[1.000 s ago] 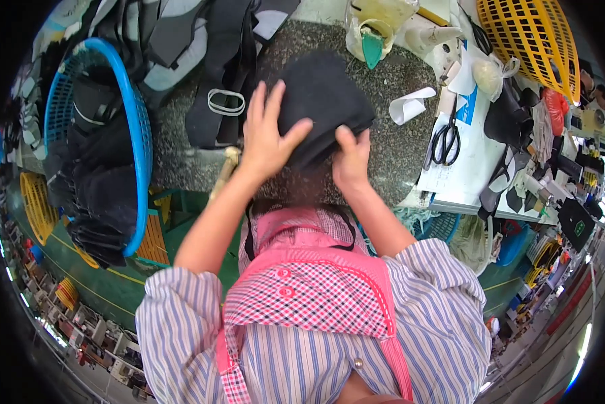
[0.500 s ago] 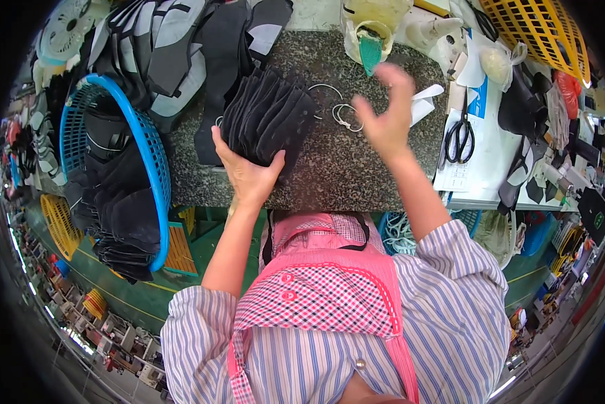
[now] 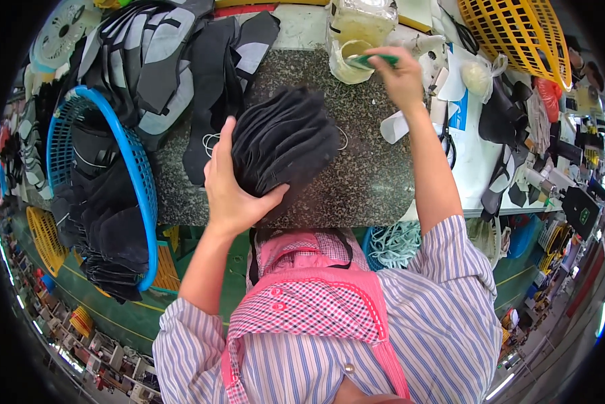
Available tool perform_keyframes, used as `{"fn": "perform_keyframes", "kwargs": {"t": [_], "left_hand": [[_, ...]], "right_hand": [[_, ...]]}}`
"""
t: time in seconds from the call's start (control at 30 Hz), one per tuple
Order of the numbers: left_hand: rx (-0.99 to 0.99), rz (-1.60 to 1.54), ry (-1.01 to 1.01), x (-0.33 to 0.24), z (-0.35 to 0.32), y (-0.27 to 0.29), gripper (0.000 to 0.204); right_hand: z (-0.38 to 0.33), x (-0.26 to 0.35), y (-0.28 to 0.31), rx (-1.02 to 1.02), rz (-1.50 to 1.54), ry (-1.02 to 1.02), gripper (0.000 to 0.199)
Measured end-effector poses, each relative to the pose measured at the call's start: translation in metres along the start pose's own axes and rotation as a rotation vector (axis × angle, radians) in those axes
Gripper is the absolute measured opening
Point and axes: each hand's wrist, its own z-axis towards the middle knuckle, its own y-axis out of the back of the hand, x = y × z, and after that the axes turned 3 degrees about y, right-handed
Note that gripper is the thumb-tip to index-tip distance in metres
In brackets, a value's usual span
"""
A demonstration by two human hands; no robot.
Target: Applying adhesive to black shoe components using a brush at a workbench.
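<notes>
My left hand (image 3: 238, 195) grips a thick stack of black fabric pieces (image 3: 285, 145), fanned out and tilted above the dark speckled stone slab (image 3: 370, 182). Its thumb presses the near edge while the fingers wrap the left side. In my right hand (image 3: 403, 77) is a green scraper (image 3: 376, 61), pinched by its upper part. The scraper's tip lies at the mouth of a glue-crusted, pale yellow container (image 3: 361, 30); how far it dips inside is hard to make out. Thin white cord loops (image 3: 210, 143) show behind the stack.
At the left stands a blue basket (image 3: 155, 222) full of black pieces. Grey and black cut pieces (image 3: 161, 77) lie at the back left. On the right are white paper (image 3: 474, 158), black scissors (image 3: 448, 145), a yellow basket (image 3: 518, 34) and a bag of pale material (image 3: 477, 81).
My right hand has reached the container and taken hold of the green scraper. My left hand has tipped the stack, which now fans wider and covers most of the cord loops.
</notes>
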Motion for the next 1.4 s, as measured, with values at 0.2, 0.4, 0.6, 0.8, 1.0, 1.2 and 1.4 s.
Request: {"fn": "perform_keyframes", "kwargs": {"t": [0.2,0.4,0.6,0.8,1.0,1.2,1.4], "left_hand": [[0.503,-0.086,0.060,0.045,0.038,-0.008,0.107],[0.329,0.077,0.005,0.060,0.014,-0.031,0.119],[0.128,0.113,0.036,0.073,-0.005,-0.044,0.127],[0.228,0.109,0.090,0.069,0.012,-0.042,0.128],[0.184,0.161,0.071,0.075,0.007,-0.044,0.126],[0.204,0.136,0.079,0.070,0.012,-0.047,0.125],[0.135,0.151,0.072,0.069,0.006,-0.047,0.124]], "right_hand": [[-0.010,0.007,0.020,-0.096,0.167,0.001,0.013],[-0.037,0.011,0.052,-0.077,0.412,-0.540,0.017],[-0.027,0.081,-0.007,0.227,0.832,-0.314,0.017],[-0.017,0.117,-0.037,0.536,0.640,-0.243,0.022],[-0.017,0.081,-0.001,0.471,0.178,-0.218,0.025],[-0.017,0.123,-0.042,0.477,0.179,-0.028,0.029],[-0.022,0.107,-0.015,0.388,0.290,-0.124,0.032]]}}
